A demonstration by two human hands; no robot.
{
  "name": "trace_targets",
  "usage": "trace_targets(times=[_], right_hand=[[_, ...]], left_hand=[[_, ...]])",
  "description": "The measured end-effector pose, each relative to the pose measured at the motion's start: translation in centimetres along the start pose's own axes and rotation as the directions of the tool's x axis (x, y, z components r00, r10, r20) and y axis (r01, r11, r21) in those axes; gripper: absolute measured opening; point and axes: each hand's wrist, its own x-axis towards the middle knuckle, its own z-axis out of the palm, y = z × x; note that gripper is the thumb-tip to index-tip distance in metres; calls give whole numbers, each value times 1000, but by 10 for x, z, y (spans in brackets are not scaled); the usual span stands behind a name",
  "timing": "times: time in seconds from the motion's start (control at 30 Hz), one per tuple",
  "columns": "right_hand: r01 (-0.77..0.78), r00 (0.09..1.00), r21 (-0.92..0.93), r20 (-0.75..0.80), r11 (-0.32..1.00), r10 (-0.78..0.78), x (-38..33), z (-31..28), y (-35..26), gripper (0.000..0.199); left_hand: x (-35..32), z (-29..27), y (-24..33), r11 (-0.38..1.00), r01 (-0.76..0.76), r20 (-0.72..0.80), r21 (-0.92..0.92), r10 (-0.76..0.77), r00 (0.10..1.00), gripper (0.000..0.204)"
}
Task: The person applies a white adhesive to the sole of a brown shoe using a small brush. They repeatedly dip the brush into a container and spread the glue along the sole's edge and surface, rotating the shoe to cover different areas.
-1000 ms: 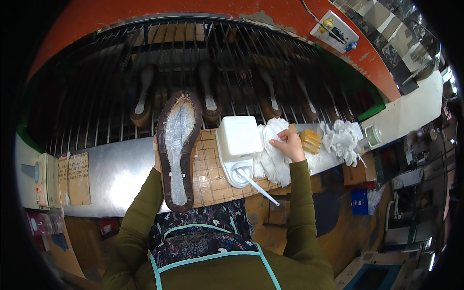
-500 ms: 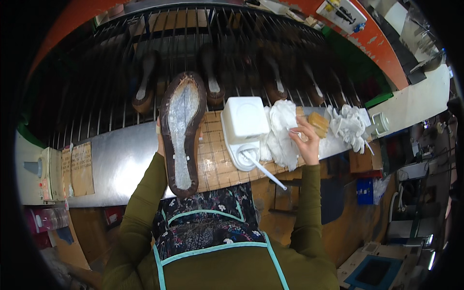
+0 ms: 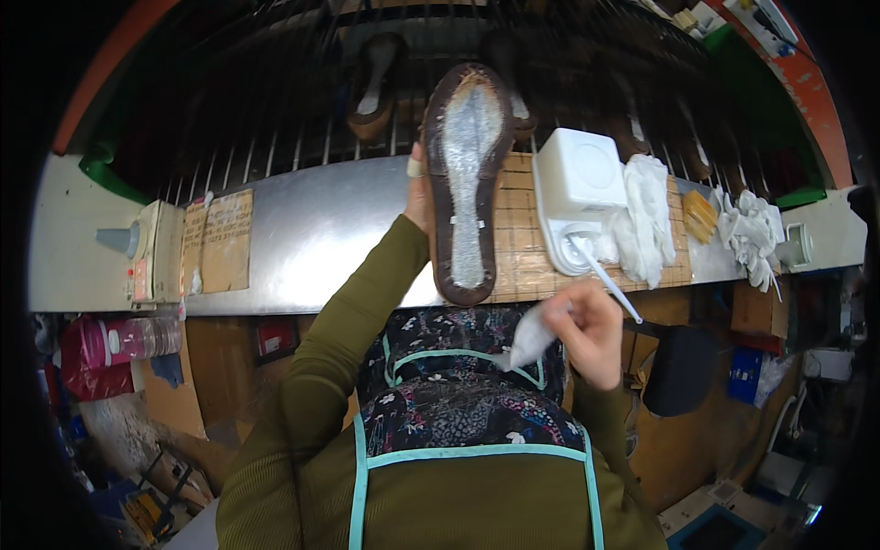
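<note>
My left hand grips a brown shoe upper from its left side, most of my fingers hidden behind it. Its underside faces me, with a grey-white middle strip and a ragged, lighter patch at the far end. Close to my apron, my right hand pinches a piece of white cloth that hangs down to the left. Just beyond that hand, a white dispenser with a square container stands on the bench. A white-handled tool leans out of its round cup.
White crumpled cloth lies beside the dispenser, then a yellowish block and white gloves. Further shoes rest on the metal-bar rack behind the metal bench. Cardboard lies at the left.
My right hand has come away from the crumpled cloth toward my apron, now with a white piece in it. My view has shifted left; the left hand still holds the shoe upper.
</note>
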Motion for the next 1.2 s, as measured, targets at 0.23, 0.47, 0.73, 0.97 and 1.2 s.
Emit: trace_targets(times=[0.23, 0.47, 0.73, 0.97, 1.2], right_hand=[[127, 992, 99, -24, 987, -125, 108, 35, 3, 14], [230, 973, 170, -55, 958, -224, 175, 43, 3, 17], [340, 931, -69, -114, 938, -346, 204, 43, 6, 15], [368, 826, -557, -173, 745, -537, 212, 41, 11, 14], [273, 785, -765, -174, 584, -595, 218, 38, 26, 23]], left_hand=[[-1, 6, -2, 998, 32, 60, -60, -29, 998, 98], [-1, 9, 1, 997, -39, 62, 63, 35, 997, 92], [-2, -2, -1, 998, 0, 5, 62, 0, 1000, 85], [-3, -7, -1, 998, 36, -31, 54, -34, 999, 86], [-3, -13, -4, 998, 47, -20, 36, -46, 999, 86]])
